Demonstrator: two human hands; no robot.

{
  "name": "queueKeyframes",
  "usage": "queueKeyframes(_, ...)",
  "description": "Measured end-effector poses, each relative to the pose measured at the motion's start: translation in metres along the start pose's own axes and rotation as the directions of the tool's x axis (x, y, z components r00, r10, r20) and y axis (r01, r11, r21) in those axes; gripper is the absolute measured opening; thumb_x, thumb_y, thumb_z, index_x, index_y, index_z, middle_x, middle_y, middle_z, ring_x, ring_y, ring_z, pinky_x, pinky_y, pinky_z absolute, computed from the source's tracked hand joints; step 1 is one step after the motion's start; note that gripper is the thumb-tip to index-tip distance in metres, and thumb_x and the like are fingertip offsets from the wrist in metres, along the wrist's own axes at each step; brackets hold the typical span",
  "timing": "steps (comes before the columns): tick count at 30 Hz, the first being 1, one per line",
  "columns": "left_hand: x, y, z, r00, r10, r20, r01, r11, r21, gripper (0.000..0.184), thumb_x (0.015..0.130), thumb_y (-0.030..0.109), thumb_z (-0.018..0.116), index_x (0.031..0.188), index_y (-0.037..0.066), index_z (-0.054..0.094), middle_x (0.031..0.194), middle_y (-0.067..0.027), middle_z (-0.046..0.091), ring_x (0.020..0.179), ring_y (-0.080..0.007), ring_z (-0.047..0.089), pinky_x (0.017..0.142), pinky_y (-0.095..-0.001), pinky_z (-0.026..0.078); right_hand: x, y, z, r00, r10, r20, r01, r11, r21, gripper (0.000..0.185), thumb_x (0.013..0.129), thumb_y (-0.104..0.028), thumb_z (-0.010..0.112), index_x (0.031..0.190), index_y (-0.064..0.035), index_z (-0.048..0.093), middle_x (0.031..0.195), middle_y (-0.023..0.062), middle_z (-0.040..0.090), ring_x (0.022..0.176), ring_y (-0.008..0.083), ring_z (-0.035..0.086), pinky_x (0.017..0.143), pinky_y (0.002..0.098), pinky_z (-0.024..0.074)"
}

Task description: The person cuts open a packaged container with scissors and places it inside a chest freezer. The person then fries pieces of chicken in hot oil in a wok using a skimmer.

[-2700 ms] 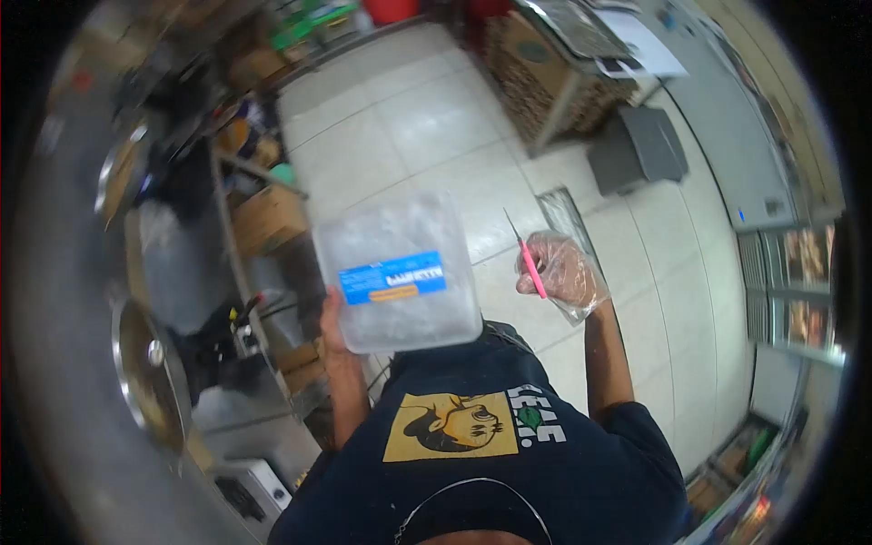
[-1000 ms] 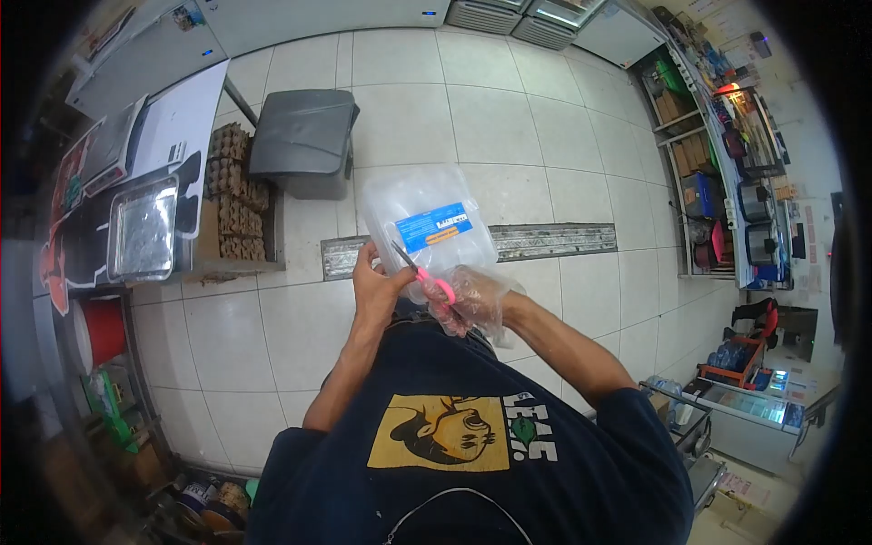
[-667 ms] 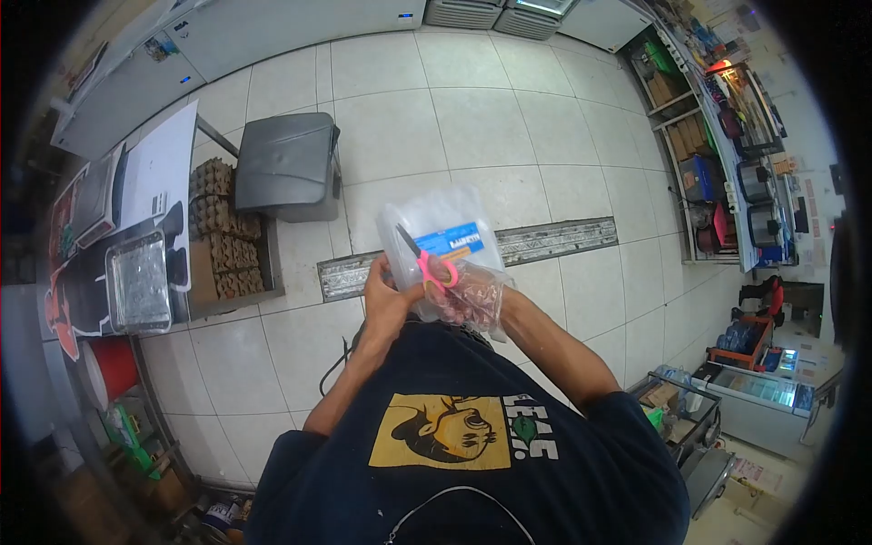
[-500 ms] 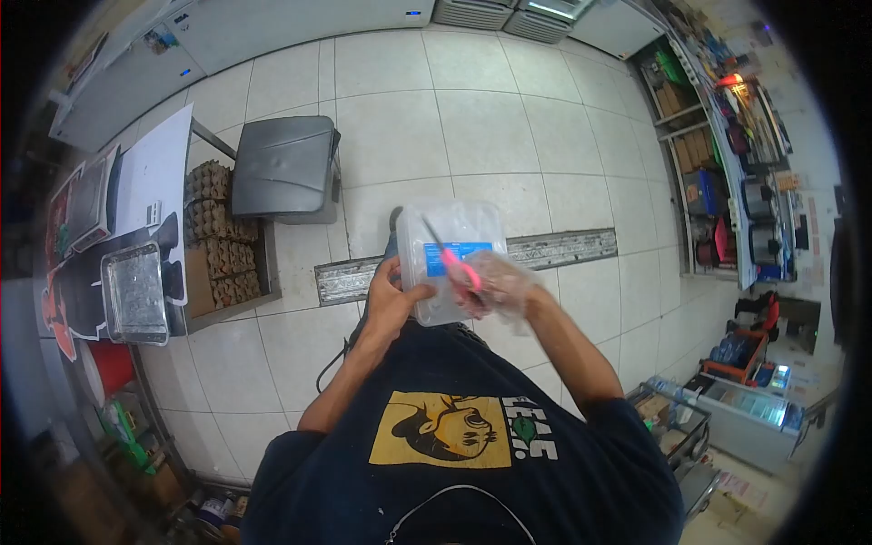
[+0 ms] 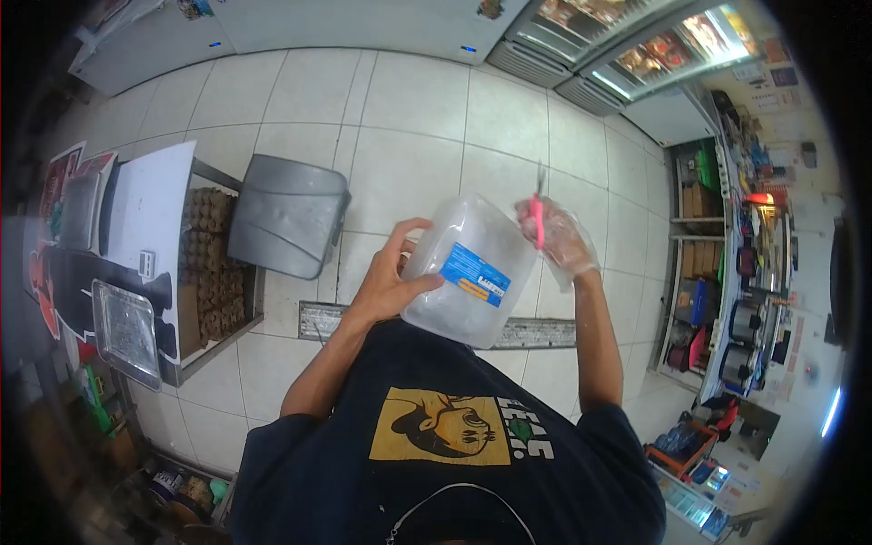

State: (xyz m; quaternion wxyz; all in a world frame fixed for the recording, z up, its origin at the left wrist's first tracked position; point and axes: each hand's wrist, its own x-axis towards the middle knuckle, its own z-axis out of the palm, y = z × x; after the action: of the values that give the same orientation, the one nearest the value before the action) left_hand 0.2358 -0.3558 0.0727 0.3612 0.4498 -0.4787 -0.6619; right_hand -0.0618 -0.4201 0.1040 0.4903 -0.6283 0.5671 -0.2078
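A clear, frosted plastic container with a blue and orange label is tilted in front of my shirt. My left hand is bare and grips its left side, thumb on the near face. To the right of the container, apart from it, my right hand wears a clear plastic glove. Its fingers are closed round the pink handle of a pair of scissors, whose blades point away from me.
A grey lidded bin stands on the tiled floor beside a table bearing a metal tray. Stacked egg cartons sit under the table. Freezers line the far wall; shelves stand at right.
My right hand has moved away from the container, up and to the right, with the scissors. The container is now tilted, still in my left hand. The camera view has turned a little.
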Motion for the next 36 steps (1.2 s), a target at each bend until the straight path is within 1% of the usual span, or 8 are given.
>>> queueKeyframes(3,0.055,0.035,-0.013,1.0,0.008,-0.007,-0.007,0.996,0.089,0.069,0.066,0.009,0.077,0.126,0.013,0.042,0.096,-0.014,0.058,0.083,-0.0247,0.061,0.075,-0.0356,0.049,0.028,-0.017,-0.04,0.972,0.159,-0.173,-0.16,0.987,0.011,0.031,0.069,-0.025,0.078,0.09,-0.0071,0.062,0.085,0.0095,0.059,0.084,0.0259,0.059,0.075,0.0359,0.048)
queueKeyframes(5,0.096,0.054,-0.024,0.998,0.058,-0.011,-0.055,0.98,0.193,0.07,0.065,0.01,0.077,0.125,0.012,0.04,0.097,-0.0159,0.058,0.084,-0.0281,0.061,0.075,-0.0379,0.049,0.052,-0.049,-0.077,0.98,-0.195,0.033,0.176,0.779,-0.602,0.04,0.071,-0.036,0.076,0.09,-0.0057,0.06,0.084,0.0047,0.058,0.077,0.0218,0.057,0.066,0.0337,0.0455)
queueKeyframes(11,0.224,0.106,-0.04,0.999,0.052,0.016,-0.053,0.879,0.474,0.077,0.064,0.014,0.079,0.124,0.008,0.031,0.099,-0.0223,0.058,0.088,-0.0398,0.061,0.078,-0.0451,0.048,0.192,-0.153,-0.166,0.833,-0.204,0.515,0.553,0.34,-0.76,0.052,0.071,-0.055,0.071,0.077,-0.0038,0.062,0.076,0.0112,0.06,0.074,0.0267,0.058,0.071,0.0388,0.0468)
queueKeyframes(12,0.246,0.116,-0.043,1.0,0.031,0.007,-0.03,0.857,0.515,0.078,0.064,0.014,0.079,0.123,0.008,0.03,0.1,-0.0229,0.058,0.088,-0.0411,0.061,0.079,-0.0456,0.048,0.227,-0.169,-0.178,0.834,-0.208,0.511,0.551,0.344,-0.76,0.052,0.071,-0.055,0.071,0.077,-0.0038,0.062,0.076,0.0112,0.06,0.074,0.0267,0.058,0.071,0.0388,0.0468)
queueKeyframes(14,0.309,0.142,-0.05,0.999,0.049,0.022,-0.053,0.847,0.529,0.077,0.064,0.014,0.08,0.123,0.007,0.03,0.1,-0.0235,0.058,0.089,-0.0416,0.061,0.08,-0.0455,0.048,0.321,-0.198,-0.201,0.615,0.57,0.545,0.432,0.336,-0.837,0.062,0.075,-0.064,0.062,0.076,-0.0026,0.064,0.073,0.012,0.059,0.072,0.0277,0.056,0.069,0.0381,0.0459)
queueKeyframes(20,0.422,0.195,-0.081,0.994,0.092,0.054,-0.107,0.846,0.523,0.077,0.062,0.012,0.08,0.121,0.007,0.032,0.104,-0.0233,0.06,0.095,-0.0403,0.06,0.084,-0.0433,0.047,0.497,-0.211,-0.238,0.18,0.772,0.609,0.389,0.513,-0.765,0.055,0.08,-0.058,0.065,0.09,-0.0036,0.065,0.072,0.004,0.055,0.069,0.0211,0.047,0.068,0.0352,0.041)
queueKeyframes(24,0.475,0.229,-0.108,0.997,0.076,0.01,-0.07,0.858,0.508,0.078,0.06,0.011,0.081,0.121,0.008,0.033,0.106,-0.0218,0.061,0.098,-0.0393,0.059,0.084,-0.0427,0.047,0.583,-0.217,-0.249,-0.056,0.773,0.632,0.277,0.621,-0.734,0.044,0.079,-0.054,0.067,0.074,-0.0104,0.063,0.069,-0.0001,0.052,0.07,0.013,0.051,0.063,0.0296,0.0439)
queueKeyframes(36,0.642,0.305,-0.261,0.995,0.093,-0.022,-0.062,0.802,0.593,0.075,0.062,0.019,0.082,0.12,0.006,0.035,0.107,-0.0224,0.061,0.096,-0.0402,0.059,0.086,-0.0436,0.046,0.819,-0.275,-0.242,-0.074,0.617,0.783,0.469,0.715,-0.519,0.041,0.083,-0.046,0.065,0.078,-0.0048,0.065,0.063,0.0011,0.051,0.062,0.0146,0.048,0.059,0.0311,0.0407)
